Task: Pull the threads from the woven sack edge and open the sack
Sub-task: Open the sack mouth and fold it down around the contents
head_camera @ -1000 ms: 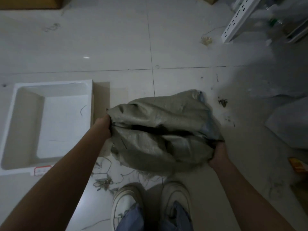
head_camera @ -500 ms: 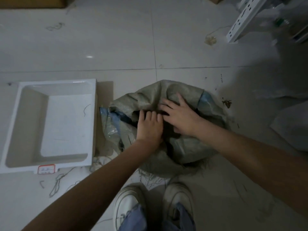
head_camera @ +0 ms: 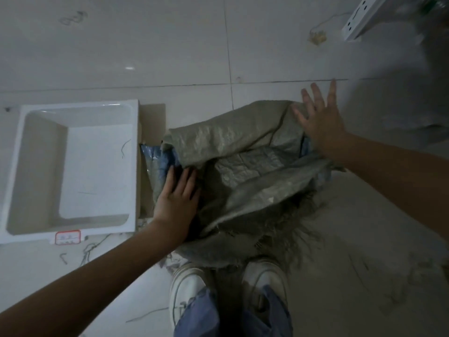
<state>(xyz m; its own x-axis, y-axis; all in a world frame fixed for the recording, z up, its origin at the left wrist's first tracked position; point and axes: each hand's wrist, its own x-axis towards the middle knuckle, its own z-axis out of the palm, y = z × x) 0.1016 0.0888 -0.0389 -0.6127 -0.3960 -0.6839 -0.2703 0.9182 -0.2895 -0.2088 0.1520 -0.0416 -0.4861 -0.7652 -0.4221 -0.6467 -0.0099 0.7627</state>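
Left hand (head_camera: pixel 176 203): laid flat, fingers loosely spread, palm down on the left flank of the sack, fingertips reaching a dark fold beside a patch of blue lining; gripping nothing.
White tray (head_camera: pixel 17 166): farthest left on the tiled floor, rectangular and deep, one short thread inside; red-bordered label (head_camera: pixel 67 237) on its near rim.
Loose threads (head_camera: pixel 88 250): scattered on the tiles just below the tray's near corner, more under the left forearm.
Woven sack (head_camera: pixel 233 142): grey-green, crumpled on the floor at centre, just right of the tray and directly ahead of the shoes; mouth gaping, upper edge folded back, pale inner weave visible within the opening.
Blue lining (head_camera: pixel 158 159): showing at the sack's left edge, again in a sliver at the right edge.
Frayed edge (head_camera: pixel 298 229): ragged fringe of fibres fanning from the sack's near right side onto the tiles.
White shoes (head_camera: pixel 187 288): side by side at bottom centre, toes touching the sack's near hem, blue trouser cuffs above them.
Right hand (head_camera: pixel 320 122): open wide, fingers splayed, over the far right corner of the sack; contact with the cloth unclear, nothing pinched.
White perforated bar (head_camera: pixel 359 18): top right corner, well apart from the sack.
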